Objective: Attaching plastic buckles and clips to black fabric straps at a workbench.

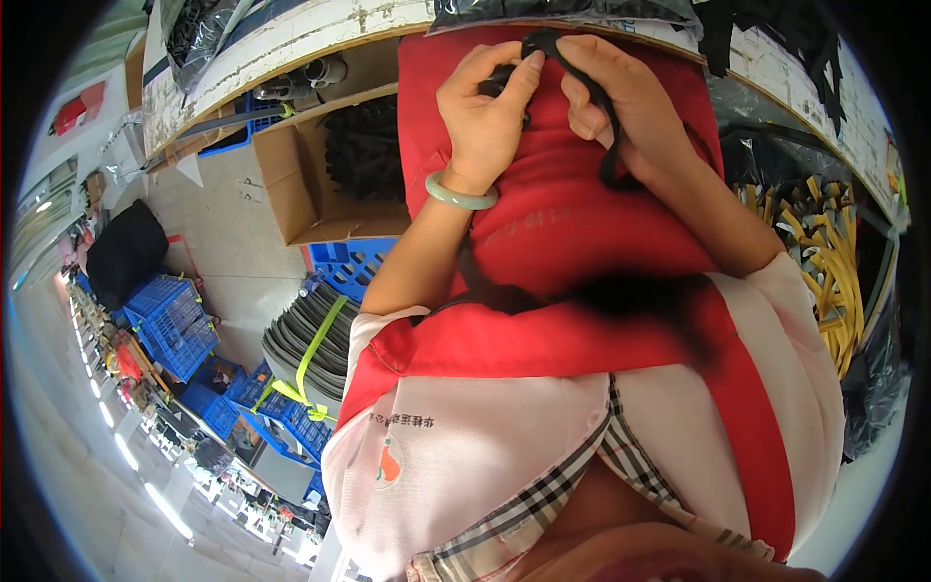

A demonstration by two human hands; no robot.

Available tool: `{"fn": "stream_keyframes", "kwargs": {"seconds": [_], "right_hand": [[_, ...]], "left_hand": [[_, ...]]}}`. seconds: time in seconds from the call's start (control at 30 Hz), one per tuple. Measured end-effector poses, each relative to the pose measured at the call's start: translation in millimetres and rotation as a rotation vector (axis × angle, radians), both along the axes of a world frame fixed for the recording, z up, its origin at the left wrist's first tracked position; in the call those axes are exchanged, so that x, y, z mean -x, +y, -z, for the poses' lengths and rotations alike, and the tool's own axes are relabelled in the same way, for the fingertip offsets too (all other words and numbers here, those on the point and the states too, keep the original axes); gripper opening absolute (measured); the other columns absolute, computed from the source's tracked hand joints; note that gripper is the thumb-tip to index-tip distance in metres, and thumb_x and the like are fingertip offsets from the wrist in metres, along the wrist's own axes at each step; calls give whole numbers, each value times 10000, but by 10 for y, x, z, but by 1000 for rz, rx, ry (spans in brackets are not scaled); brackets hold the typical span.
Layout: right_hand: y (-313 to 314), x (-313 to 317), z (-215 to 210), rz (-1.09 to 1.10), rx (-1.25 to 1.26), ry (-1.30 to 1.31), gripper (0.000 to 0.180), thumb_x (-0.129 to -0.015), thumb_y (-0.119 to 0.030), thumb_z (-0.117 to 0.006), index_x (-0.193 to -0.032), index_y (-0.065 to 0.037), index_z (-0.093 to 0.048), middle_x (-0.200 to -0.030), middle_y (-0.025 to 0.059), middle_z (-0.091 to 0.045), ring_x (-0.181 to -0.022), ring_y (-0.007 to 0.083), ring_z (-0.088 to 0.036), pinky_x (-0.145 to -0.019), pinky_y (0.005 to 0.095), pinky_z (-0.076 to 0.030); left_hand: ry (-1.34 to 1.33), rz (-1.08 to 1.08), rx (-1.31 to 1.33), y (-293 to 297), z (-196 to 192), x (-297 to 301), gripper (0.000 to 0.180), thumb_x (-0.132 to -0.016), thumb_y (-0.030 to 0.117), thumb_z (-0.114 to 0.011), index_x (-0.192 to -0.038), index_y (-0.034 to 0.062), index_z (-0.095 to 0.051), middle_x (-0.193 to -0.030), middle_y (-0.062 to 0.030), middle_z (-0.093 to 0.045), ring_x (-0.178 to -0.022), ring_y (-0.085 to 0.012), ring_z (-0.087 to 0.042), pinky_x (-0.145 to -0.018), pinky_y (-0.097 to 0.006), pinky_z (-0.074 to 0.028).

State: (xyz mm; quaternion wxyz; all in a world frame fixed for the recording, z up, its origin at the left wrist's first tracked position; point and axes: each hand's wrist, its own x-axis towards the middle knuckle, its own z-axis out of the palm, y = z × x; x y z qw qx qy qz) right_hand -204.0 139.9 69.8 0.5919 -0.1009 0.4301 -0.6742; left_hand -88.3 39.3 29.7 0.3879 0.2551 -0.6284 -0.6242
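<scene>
Both hands are raised over my red apron (553, 204), close to the table edge. My left hand (482, 114), with a pale green bangle (462, 193) at its wrist, pinches one part of a narrow black strap (543, 41) between thumb and fingers. My right hand (626, 102) is closed on the same strap just to the right, thumb on top. Between the two hands the strap bends in a fold. One length of it hangs down beside my right palm, and a dark piece shows behind the left fingers.
Ahead is a worn white table (369, 17) with black plastic-wrapped goods. Left below it are a cardboard box (291, 184) of black pieces, a bundle of grey strips (301, 335) and blue crates (173, 325). Yellow strips (829, 262) lie at the right.
</scene>
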Motion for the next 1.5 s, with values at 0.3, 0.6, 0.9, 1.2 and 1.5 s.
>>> {"fn": "stream_keyframes", "kwargs": {"seconds": [0.3, 0.6, 0.9, 1.2, 1.5], "right_hand": [[-58, -31, 145, 50, 18, -6, 187, -959, -242, -554, -964, -55, -551, -739, 18, -586, -552, 76, -535, -520, 207, -464], [-101, 191, 202, -160, -49, 136, 241, -972, -278, -522, -1107, -78, -532, -819, -9, -581, -646, 71, -541, -619, 208, -453], [-3, 2, 114, 130, 276, 935, 135, -923, -32, -568, -1025, 32, -629, -1011, 64, -602, -744, 91, -562, -696, 210, -450], [64, -52, -52, 126, 148, 1007, 148, -912, -32, -588, -1041, 14, -646, -822, 52, -615, -611, 84, -554, -572, 196, -445], [11, 8, 74, -22, -152, 684, 298, -896, -96, -634, -1161, -1, -537, -716, 0, -554, -559, 57, -527, -523, 201, -453]], "left_hand": [[-57, -6, 384, -57, 131, -22, 154, -750, -12, -730, -894, -5, -677, -721, -72, -605, -622, -158, -552, -559, -255, -431], [-15, 265, -764, -151, -31, -182, 188, -871, 111, -656, -1005, -20, -650, -759, -59, -609, -585, -127, -529, -426, -215, -374], [-19, 240, -813, -124, -180, -131, 189, -888, 135, -647, -968, -37, -643, -715, -53, -596, -511, -71, -490, -382, -197, -324], [-49, 136, -482, -57, -104, -110, 116, -849, 113, -699, -864, -2, -696, -644, 28, -598, -514, -16, -472, -441, -176, -336], [-96, 89, -99, 19, -9, -127, 100, -840, 67, -696, -904, -11, -695, -696, -1, -614, -580, -50, -537, -504, -191, -405]]}}
